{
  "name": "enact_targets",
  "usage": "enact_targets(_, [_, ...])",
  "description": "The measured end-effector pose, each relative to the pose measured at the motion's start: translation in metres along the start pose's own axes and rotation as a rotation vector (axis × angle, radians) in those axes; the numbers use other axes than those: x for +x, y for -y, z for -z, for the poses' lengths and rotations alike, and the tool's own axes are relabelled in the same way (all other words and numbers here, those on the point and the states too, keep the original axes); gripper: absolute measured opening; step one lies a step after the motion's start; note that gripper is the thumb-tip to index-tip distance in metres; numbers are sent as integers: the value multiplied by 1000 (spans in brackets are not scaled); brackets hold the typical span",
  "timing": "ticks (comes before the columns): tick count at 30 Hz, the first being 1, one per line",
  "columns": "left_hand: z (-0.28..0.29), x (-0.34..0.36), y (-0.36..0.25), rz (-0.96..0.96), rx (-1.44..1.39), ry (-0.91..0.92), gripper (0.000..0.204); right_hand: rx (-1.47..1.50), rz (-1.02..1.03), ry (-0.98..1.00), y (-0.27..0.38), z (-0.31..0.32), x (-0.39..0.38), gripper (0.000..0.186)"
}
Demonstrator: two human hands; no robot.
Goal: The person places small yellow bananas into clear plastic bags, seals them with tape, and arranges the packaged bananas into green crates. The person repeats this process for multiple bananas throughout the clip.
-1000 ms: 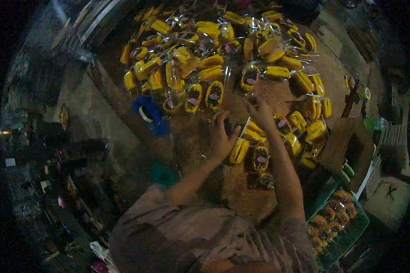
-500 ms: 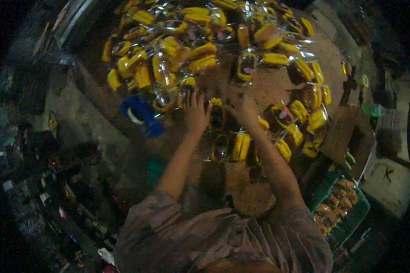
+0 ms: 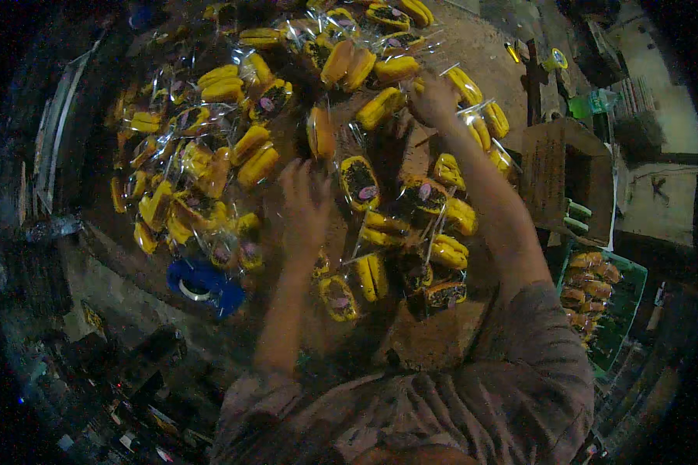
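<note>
My left hand (image 3: 304,203) is over the table, slightly blurred, its fingers stretched forward and apart. Just beyond its fingertips lies a wrapped brown-sided bun (image 3: 319,133). Farther off and to the right, my right hand (image 3: 436,101) has its fingers bent down, with a bit of yellow at the fingertips; what they grip is mostly hidden. Beside it are a yellow wrapped bun (image 3: 380,108) and another yellow bun (image 3: 464,85). Between my arms lies a bun with dark topping and a pink spot (image 3: 359,184), in clear plastic.
Many more wrapped buns (image 3: 202,167) are heaped on the brown table at the left. A blue tape dispenser (image 3: 209,288) sits at the left edge. At the right stand an open cardboard box (image 3: 547,174) and a green crate (image 3: 632,298) of packed brown buns.
My right hand has moved forward and right, away from the left hand. The view has shifted, so more of the table's right side shows. Several buns lie between my arms.
</note>
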State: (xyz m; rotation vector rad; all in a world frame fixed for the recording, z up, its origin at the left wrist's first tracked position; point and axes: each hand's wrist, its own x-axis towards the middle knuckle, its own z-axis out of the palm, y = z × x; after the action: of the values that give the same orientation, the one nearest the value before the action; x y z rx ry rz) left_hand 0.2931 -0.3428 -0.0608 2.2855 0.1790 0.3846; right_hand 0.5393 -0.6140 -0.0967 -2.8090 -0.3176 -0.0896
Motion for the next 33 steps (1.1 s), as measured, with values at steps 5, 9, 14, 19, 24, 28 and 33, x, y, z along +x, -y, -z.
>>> enact_targets(5, [-104, 45, -21, -593, 308, 267, 44, -305, -105, 253, -74, 30, -4, 82])
enact_targets(9, [-114, 63, 34, -585, 364, 385, 43, -216, -100, 754, -92, 41, -13, 74])
enact_targets(14, [-64, 110, 77, -560, 605, 247, 40, -162, -78, 154, -55, 18, -14, 66])
enact_targets(19, [-97, 116, 37, -559, 433, 256, 44, -242, -9, 382, -36, 0, -48, 67])
enact_targets(24, [-160, 112, -2, -725, 547, 267, 50, -202, 28, -45, -89, 26, -32, 64])
enact_targets(28, [-177, 96, -42, -421, 322, 258, 55, 198, -27, 597, -136, 40, -28, 60])
enact_targets(33, [-194, 34, -77, -264, 184, 502, 69, -309, -266, -13, -179, 23, -55, 73])
